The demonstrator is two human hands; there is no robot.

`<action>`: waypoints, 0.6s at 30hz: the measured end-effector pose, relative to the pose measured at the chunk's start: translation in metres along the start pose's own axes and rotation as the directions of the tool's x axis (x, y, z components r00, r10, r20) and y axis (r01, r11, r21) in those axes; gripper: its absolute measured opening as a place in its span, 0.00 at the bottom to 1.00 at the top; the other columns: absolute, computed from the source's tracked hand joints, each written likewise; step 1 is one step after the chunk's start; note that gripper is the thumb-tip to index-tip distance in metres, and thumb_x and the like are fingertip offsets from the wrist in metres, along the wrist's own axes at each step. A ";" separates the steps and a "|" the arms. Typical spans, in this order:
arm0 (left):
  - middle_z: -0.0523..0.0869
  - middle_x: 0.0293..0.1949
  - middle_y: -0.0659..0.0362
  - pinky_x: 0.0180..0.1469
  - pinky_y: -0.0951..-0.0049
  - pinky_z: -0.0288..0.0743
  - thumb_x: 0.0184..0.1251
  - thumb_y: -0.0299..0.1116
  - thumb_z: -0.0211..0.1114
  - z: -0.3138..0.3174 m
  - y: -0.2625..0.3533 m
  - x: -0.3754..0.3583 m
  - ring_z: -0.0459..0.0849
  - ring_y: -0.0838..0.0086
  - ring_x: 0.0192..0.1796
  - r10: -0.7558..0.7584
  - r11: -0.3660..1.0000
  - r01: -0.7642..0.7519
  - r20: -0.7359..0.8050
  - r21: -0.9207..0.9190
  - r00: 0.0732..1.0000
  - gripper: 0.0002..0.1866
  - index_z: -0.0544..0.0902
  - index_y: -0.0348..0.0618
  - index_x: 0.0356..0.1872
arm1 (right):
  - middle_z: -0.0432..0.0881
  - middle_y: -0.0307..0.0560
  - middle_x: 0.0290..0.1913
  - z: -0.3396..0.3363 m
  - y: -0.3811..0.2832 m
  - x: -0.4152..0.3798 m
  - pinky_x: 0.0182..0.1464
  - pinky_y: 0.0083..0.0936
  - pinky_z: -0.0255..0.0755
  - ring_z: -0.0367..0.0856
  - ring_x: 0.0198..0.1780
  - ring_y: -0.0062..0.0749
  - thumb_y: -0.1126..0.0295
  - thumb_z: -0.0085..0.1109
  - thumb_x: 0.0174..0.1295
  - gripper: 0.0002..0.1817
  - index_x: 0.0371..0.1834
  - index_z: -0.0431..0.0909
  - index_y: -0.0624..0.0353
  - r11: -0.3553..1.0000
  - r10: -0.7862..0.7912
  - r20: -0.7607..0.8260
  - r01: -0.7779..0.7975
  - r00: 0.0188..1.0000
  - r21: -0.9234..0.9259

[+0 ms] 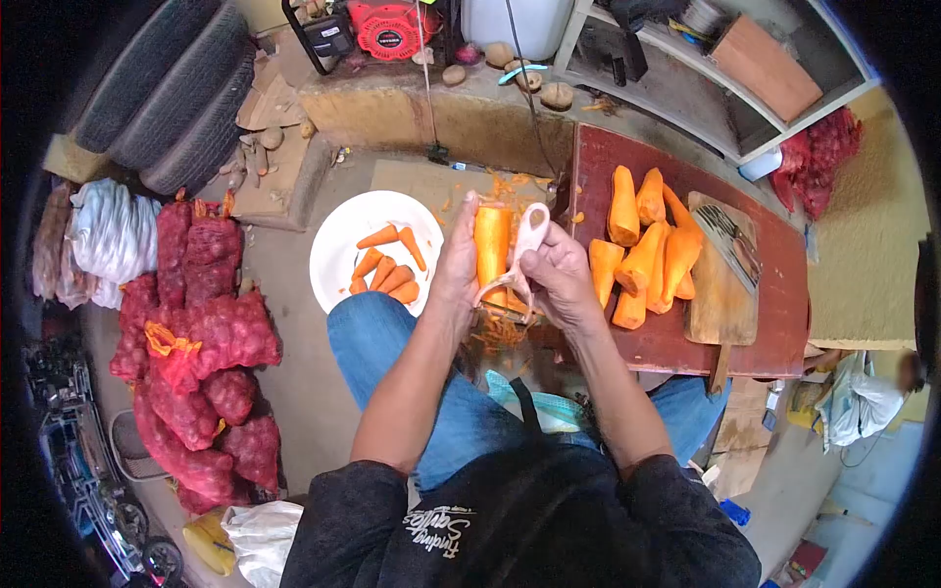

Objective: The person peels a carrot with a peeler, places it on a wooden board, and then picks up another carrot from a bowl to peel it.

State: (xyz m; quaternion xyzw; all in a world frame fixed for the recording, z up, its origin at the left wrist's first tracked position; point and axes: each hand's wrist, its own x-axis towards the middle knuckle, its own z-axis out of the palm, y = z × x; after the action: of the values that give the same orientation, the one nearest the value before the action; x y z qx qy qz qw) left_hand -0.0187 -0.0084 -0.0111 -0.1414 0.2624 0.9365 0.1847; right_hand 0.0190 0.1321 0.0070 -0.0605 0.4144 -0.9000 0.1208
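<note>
Nearest of all is the black shirt (529, 529) of a seated person, leaning over the work. Off to the right stands the red surface (779, 304), close by the right arm, probably so that little stretching is needed. The blue jeans (372, 343) spread wide, leaving a gap between the knees, I'd guess for scraps to drop through. Beside the left knee sits a white basin (326, 245), seemingly put there to keep the small carrot pieces (397, 279) inside it apart from the bigger lot. Those bigger orange carrots (642, 260) lie heaped on the near side of the surface, next to a wooden board (716, 314).

Between the two hands, above that gap, is the held carrot (492, 245), roughly upright with its blunt end away from the body. The left grip (456, 269) is closed around its left side, perhaps to steady it while leaving the front bare. The right grip (567, 279) clasps a pale peeler (530, 233), whose head lies across the carrot's lower part; whether the blade touches, I can't tell. Smallest are the orange shavings (490, 341) below.
</note>
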 end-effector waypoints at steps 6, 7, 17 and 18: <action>0.87 0.40 0.52 0.43 0.63 0.88 0.79 0.56 0.53 -0.009 0.018 0.005 0.89 0.66 0.40 -0.010 0.994 0.025 0.135 -0.109 0.991 0.27 0.79 0.38 0.50 | 0.87 0.49 0.47 0.011 0.003 0.030 0.44 0.21 0.80 0.87 0.42 0.26 0.69 0.70 0.64 0.22 0.57 0.75 0.67 0.999 0.027 0.035 -0.026 0.999 -0.036; 0.87 0.41 0.51 0.44 0.63 0.88 0.79 0.56 0.53 -0.009 0.021 0.005 0.89 0.65 0.40 -0.007 0.989 0.032 0.173 -0.142 0.985 0.27 0.79 0.37 0.50 | 0.87 0.49 0.46 0.010 0.003 0.035 0.43 0.21 0.80 0.87 0.42 0.25 0.69 0.71 0.64 0.22 0.57 0.75 0.67 0.999 0.039 0.047 -0.037 0.998 -0.030; 0.85 0.31 0.58 0.30 0.69 0.85 0.77 0.52 0.56 -0.018 0.023 0.000 0.85 0.71 0.27 0.044 0.995 -0.048 0.047 0.088 0.998 0.20 0.79 0.43 0.45 | 0.84 0.41 0.36 -0.009 -0.005 0.073 0.39 0.21 0.80 0.83 0.33 0.22 0.73 0.68 0.65 0.14 0.49 0.76 0.64 0.999 -0.036 0.031 0.037 0.999 -0.009; 0.84 0.30 0.59 0.27 0.70 0.83 0.77 0.53 0.55 -0.015 0.016 0.001 0.84 0.72 0.26 0.034 0.995 -0.036 0.021 0.095 0.999 0.20 0.79 0.44 0.45 | 0.83 0.42 0.35 -0.017 -0.013 0.082 0.38 0.21 0.80 0.83 0.32 0.23 0.73 0.67 0.66 0.12 0.48 0.76 0.63 0.998 -0.053 0.017 0.053 0.998 -0.024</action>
State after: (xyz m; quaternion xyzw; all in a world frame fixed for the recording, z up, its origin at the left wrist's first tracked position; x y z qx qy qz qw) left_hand -0.0238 -0.0295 -0.0168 -0.1190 0.3073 0.9273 0.1773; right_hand -0.0654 0.1308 0.0066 -0.0802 0.4228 -0.8971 0.0995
